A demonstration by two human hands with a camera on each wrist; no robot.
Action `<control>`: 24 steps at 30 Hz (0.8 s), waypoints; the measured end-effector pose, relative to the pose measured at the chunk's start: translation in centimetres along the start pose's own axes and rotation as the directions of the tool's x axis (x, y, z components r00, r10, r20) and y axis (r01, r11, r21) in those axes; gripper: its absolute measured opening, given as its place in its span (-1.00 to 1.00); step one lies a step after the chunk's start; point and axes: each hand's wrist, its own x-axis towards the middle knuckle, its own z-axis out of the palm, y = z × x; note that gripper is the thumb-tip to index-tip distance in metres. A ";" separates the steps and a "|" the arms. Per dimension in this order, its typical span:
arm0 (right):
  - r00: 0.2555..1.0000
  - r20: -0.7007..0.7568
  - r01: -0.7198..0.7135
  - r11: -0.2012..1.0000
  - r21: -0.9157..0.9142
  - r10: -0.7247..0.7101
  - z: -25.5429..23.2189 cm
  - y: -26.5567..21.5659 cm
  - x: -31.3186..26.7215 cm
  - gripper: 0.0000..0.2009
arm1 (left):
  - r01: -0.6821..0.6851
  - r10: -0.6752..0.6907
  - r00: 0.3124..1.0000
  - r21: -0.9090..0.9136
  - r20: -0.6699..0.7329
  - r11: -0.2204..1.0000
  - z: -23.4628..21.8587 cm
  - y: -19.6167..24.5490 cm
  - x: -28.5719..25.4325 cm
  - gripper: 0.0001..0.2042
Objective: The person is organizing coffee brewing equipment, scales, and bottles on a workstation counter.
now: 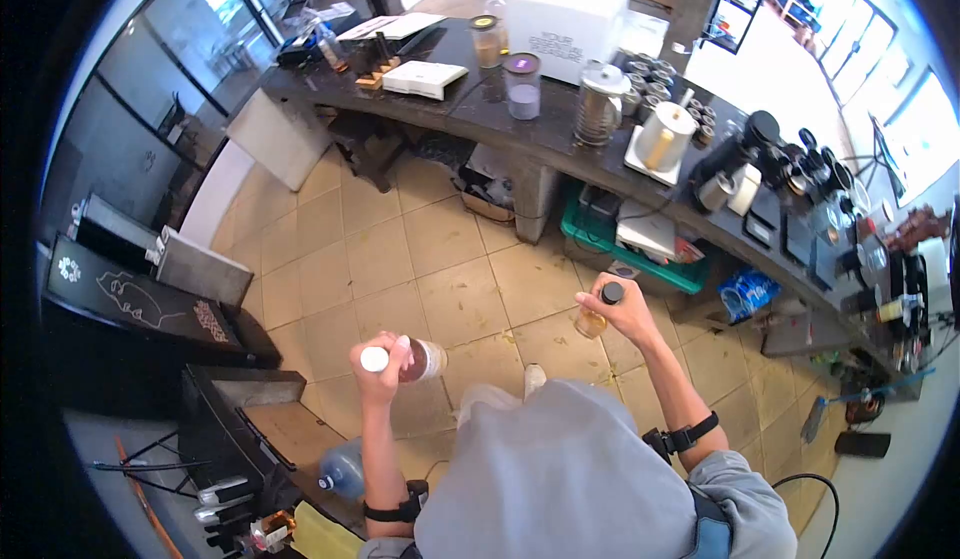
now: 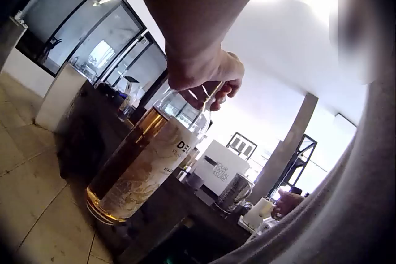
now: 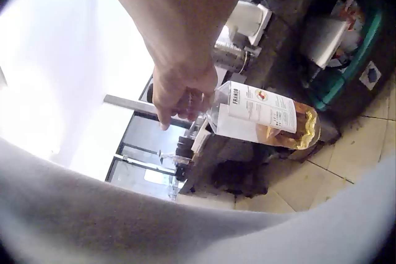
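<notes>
My left hand (image 1: 379, 387) grips a clear bottle (image 2: 145, 168) by its neck, its white cap (image 1: 374, 359) showing above the fingers. Amber liquid fills much of this bottle, and a printed label runs down its side. A second clear bottle (image 3: 266, 115) hangs from my right hand (image 1: 627, 313), whose fingers curl round the neck below a black cap (image 1: 612, 293). It carries a white label and has a little golden liquid near its base. Both bottles are held in the air over the tiled floor, apart from each other and in front of my body.
A long dark counter (image 1: 470, 109) crosses ahead, bearing a white box (image 1: 566, 34), a steel pitcher (image 1: 601, 107), a white kettle (image 1: 664, 139) and several jars. Under it sits a green bin (image 1: 640, 259). At left low stand a dark cabinet (image 1: 215, 399) and a water jug (image 1: 345, 467).
</notes>
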 end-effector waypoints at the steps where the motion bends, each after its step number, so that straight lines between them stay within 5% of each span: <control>1: 1.000 0.017 0.006 1.000 -0.005 -0.006 0.6 -0.9 1.6 -0.63 | -0.053 0.054 0.999 0.055 -0.008 0.997 -0.5 0.0 1.3 -0.69; 9: 0.986 -0.017 0.167 0.983 0.078 -0.166 7.1 -6.4 16.0 -0.75 | 0.011 -0.015 0.996 -0.042 -0.093 0.999 -6.3 -2.6 13.6 -0.68; 21: 0.933 -0.312 0.223 0.969 0.109 -0.180 17.3 -14.2 36.3 -0.80 | -0.052 0.079 0.991 -0.241 0.106 0.969 -17.7 -6.5 39.3 -0.70; 24: 0.864 -0.447 0.309 0.946 0.102 -0.234 18.3 -15.5 40.0 -0.81 | -0.167 0.196 0.954 -0.141 0.226 0.976 -18.2 -6.0 46.1 -0.72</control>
